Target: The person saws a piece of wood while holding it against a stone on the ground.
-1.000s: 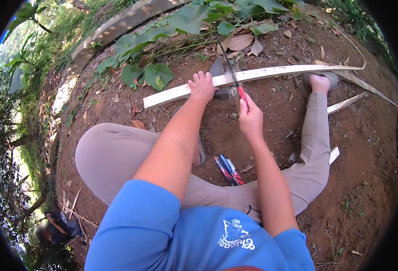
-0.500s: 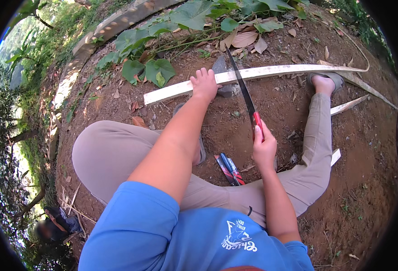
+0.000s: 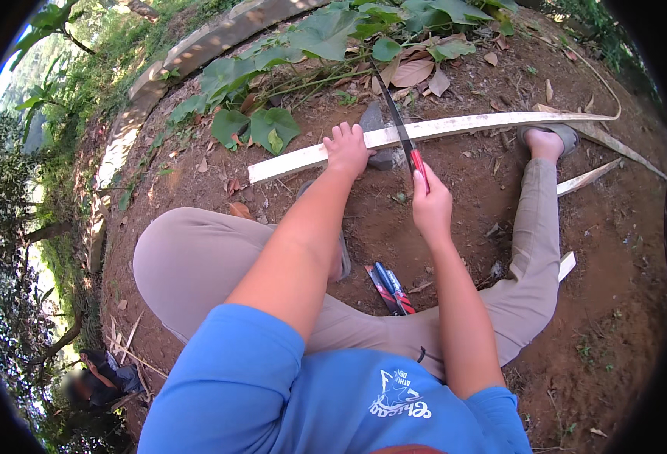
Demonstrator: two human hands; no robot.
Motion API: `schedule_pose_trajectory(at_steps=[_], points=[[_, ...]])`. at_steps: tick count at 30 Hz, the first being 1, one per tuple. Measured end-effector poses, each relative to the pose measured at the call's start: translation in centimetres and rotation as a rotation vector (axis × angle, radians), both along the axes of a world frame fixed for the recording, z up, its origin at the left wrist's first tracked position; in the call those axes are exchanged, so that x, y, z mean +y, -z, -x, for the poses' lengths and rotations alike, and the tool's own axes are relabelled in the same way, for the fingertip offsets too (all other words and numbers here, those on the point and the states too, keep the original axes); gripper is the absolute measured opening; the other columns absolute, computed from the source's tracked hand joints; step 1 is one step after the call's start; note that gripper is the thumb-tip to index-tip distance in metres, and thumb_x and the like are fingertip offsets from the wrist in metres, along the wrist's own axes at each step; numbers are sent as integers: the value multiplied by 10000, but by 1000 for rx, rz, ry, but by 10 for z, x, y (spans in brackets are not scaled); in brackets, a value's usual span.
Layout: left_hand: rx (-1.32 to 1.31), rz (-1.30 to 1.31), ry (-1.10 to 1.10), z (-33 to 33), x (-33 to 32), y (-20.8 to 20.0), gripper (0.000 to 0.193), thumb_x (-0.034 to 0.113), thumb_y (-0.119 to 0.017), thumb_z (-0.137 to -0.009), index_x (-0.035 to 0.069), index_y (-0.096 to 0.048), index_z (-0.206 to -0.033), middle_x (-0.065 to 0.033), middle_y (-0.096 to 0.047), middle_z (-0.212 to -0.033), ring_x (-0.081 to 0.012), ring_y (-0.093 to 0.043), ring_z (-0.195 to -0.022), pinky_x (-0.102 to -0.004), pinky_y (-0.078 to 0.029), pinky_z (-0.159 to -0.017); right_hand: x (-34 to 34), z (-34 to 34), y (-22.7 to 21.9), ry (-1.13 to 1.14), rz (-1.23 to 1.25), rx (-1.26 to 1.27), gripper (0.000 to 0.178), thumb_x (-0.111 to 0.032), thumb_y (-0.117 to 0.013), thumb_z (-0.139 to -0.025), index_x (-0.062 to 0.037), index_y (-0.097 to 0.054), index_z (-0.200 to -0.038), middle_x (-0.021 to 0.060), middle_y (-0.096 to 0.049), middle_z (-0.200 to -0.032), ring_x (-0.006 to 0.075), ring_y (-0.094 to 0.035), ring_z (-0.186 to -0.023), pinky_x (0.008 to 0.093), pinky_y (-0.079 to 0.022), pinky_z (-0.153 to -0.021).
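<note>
A long pale split strip of bamboo (image 3: 469, 125) lies across the bare soil, resting on a grey stone (image 3: 379, 155). My left hand (image 3: 346, 147) presses down on the strip just left of the stone. My right hand (image 3: 430, 204) grips the red handle of a hand saw (image 3: 395, 113), whose dark blade crosses the strip beside my left hand. I sit on the ground with my right foot (image 3: 547, 140) against the strip farther right.
Pliers with red and blue handles (image 3: 390, 289) lie on the soil between my legs. Offcut strips (image 3: 587, 178) lie at the right. Broad-leafed plants (image 3: 273, 72) and a curved concrete edge (image 3: 189, 53) lie beyond. Another person (image 3: 95, 374) crouches at lower left.
The saw was drawn back toward me half a second ago and has now been pushed forward again across the strip. My left hand has stayed on the strip.
</note>
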State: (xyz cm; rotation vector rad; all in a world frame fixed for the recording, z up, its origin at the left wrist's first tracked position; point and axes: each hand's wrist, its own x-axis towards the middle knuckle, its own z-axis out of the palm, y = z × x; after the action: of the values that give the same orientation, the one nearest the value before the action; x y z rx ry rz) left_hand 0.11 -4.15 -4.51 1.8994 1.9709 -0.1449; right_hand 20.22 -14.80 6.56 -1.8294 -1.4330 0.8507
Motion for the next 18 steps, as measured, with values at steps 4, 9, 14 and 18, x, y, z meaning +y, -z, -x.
schedule_pose_trajectory(at_steps=[4,9,14,18], points=[[11,-11,11,0,-2,3,742,611,-871,-1023,64,-602,-1447,-154,-588,-1444,-383,-560,-1405,-634,-489,-1125,-84,-26,-38,4,65,-39,411,-243,-660,-1212,-65,-753,-1571,208,-782,-928,189,-686,-755,388,-581,-756],[8,-25,-24,-3,-3,4,718,578,-917,-979,98,-636,-1432,-126,-600,-1454,-348,-544,-1425,-595,-455,-1152,-98,-27,-61,25,172,-55,414,-238,-657,-1214,-83,-750,-1586,210,-783,-935,193,-688,-758,386,-581,-755],[-8,-15,-29,-2,-2,0,704,564,-925,-975,100,-644,-1425,-130,-604,-1460,-349,-545,-1434,-596,-460,-1152,6,9,-24,-1,31,-17,404,-258,-676,-1191,-63,-774,-1531,308,-832,-1103,441,-849,-1027,468,-635,-882],[-7,-31,-6,1,1,-3,727,570,-905,-999,73,-617,-1445,-151,-596,-1463,-371,-556,-1420,-615,-476,-1145,62,24,12,-17,36,-36,393,-262,-677,-1180,-52,-788,-1494,325,-827,-1153,502,-831,-1089,515,-638,-919]])
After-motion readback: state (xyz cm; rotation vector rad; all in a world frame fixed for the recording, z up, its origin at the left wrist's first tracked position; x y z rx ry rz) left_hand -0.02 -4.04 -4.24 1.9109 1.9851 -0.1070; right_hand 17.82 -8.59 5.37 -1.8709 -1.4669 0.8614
